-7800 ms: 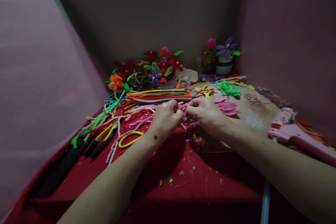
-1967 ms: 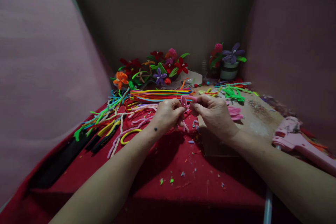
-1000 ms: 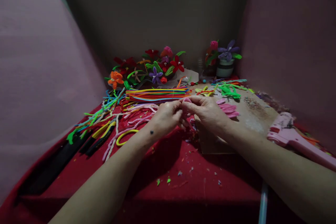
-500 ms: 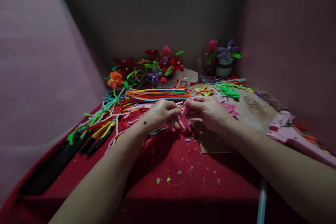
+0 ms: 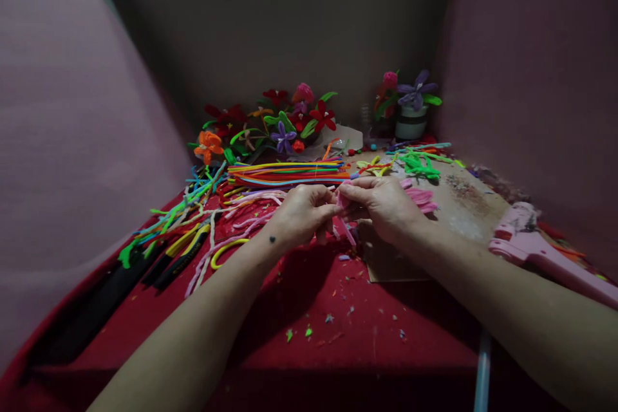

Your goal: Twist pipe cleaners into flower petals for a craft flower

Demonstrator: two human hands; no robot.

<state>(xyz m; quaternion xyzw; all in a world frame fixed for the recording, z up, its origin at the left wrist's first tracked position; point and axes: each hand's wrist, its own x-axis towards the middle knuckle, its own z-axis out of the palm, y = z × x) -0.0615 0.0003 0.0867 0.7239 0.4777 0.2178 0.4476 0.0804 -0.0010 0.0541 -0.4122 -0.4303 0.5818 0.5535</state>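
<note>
While half a second ago it hung clear, the left hand (image 5: 305, 209) now meets, clamped or not I cannot tell, the pink pipe cleaner (image 5: 342, 197) that the right hand (image 5: 390, 207) pinches before the bundled pipe cleaners (image 5: 288, 174), so two-handed shaping seems resumed.

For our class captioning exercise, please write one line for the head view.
Left hand and right hand meet at a pink strip above red cloth, colourful flowers behind.
</note>
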